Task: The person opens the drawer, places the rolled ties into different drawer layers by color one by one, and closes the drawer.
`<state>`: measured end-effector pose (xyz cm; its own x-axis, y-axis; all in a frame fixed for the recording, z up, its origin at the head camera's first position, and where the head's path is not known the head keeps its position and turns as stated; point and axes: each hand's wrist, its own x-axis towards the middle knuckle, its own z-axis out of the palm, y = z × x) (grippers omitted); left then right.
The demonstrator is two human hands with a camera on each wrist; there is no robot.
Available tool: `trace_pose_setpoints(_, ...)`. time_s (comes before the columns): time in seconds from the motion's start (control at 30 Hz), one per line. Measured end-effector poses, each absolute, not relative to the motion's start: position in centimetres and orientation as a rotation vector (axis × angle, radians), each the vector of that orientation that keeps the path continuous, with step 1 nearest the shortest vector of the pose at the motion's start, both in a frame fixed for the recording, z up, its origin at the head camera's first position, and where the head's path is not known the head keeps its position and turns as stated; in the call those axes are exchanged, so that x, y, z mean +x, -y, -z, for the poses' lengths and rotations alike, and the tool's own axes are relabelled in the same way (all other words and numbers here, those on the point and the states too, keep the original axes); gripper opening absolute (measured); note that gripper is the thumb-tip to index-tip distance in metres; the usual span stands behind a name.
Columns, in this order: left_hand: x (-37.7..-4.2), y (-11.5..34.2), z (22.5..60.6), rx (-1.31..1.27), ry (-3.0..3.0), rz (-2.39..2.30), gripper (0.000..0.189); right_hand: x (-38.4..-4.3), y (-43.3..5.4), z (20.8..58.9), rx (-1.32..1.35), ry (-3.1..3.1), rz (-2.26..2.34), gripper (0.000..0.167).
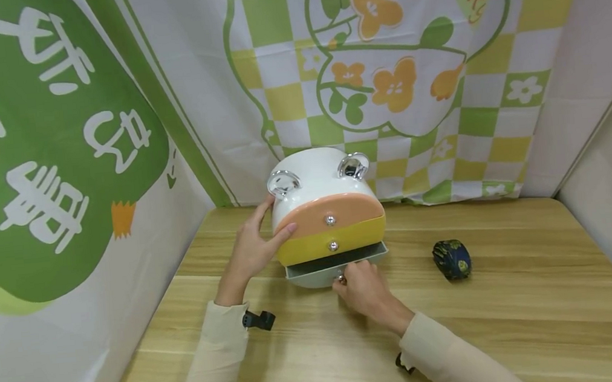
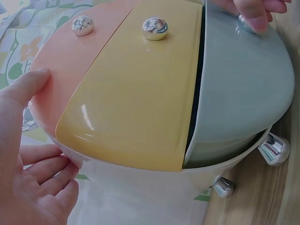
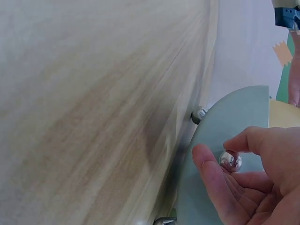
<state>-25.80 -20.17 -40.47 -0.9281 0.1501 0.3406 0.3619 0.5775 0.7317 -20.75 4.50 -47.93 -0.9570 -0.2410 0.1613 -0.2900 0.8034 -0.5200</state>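
Observation:
A small rounded drawer cabinet [image 1: 312, 175] with a white body stands on the table, two silvery ear-like rings on its top. Its front has an orange drawer [image 1: 308, 214], a yellow drawer [image 1: 306, 250] and a grey-green bottom drawer [image 2: 243, 84], which is pulled part way out. My left hand [image 1: 251, 247] holds the cabinet's left side, thumb on the orange front and fingers round the side. My right hand [image 1: 368, 289] has its thumb and fingers round the silver knob [image 3: 230, 161] of the bottom drawer. The drawer's inside looks dark.
Right of the cabinet on the wooden table [image 1: 512, 294] lies a dark blue patterned bundle [image 1: 452, 259]. A printed curtain [image 1: 406, 85] hangs close behind the cabinet. At the left stands a green and white cloth wall [image 1: 61, 145]. Short silver feet [image 2: 274, 149] support the cabinet.

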Motion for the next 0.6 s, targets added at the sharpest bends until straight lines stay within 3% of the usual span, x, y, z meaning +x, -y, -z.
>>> trace_pose_setpoints(0.33,-25.9,20.2,40.5,-0.42,2.573,1.271,0.089,-19.5,-4.9,47.7,0.477,2.881,-0.899,0.041)
trace_pose_setpoints(0.6,-25.9,20.2,40.5,-0.43,2.563,1.268,0.088,-18.5,-5.1,47.8,0.468,2.901,-0.847,0.051)
